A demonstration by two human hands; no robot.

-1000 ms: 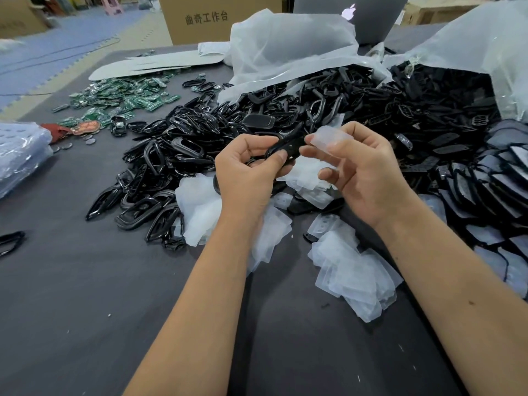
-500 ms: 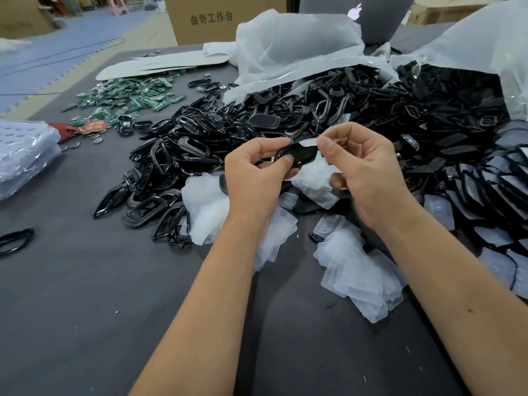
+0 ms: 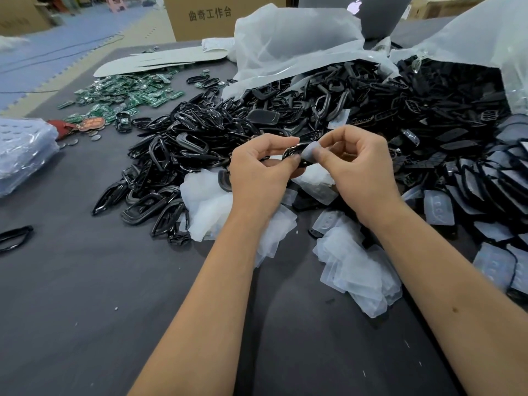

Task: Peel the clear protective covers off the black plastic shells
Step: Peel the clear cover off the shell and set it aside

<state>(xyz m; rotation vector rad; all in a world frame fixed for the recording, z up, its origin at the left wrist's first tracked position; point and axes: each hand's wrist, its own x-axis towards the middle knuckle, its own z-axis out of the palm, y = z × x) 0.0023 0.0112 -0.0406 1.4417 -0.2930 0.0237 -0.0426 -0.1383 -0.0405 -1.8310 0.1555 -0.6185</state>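
- Dark grey cloth covers the table (image 3: 71,295); beyond it are blue floor mats and cardboard boxes.
- Head view, writing: the cardboard box (image 3: 217,15) far beyond both hands is printed "曲奇工作台"; to its right a grey laptop (image 3: 368,12) shows a lit apple logo.
- Left hand (image 3: 257,172) has its fingers curled round a black shell (image 3: 294,155), pinching it between thumb and fingertips above the table.
- Shell's long axis runs roughly left to right, tilted up toward the right hand; its far end is hidden by fingers.
- Right hand (image 3: 360,164) pinches a clear cover (image 3: 311,151) between thumb and forefinger, right at the shell's right end; whether it is fully off I cannot tell.
- Peeled covers (image 3: 357,267) lie heaped below and between the wrists.
- Black frames and shells (image 3: 200,144) are piled beyond and left of the left hand, spilling from white plastic bags (image 3: 285,44).
- Green circuit boards (image 3: 128,95) lie far left of the left hand.
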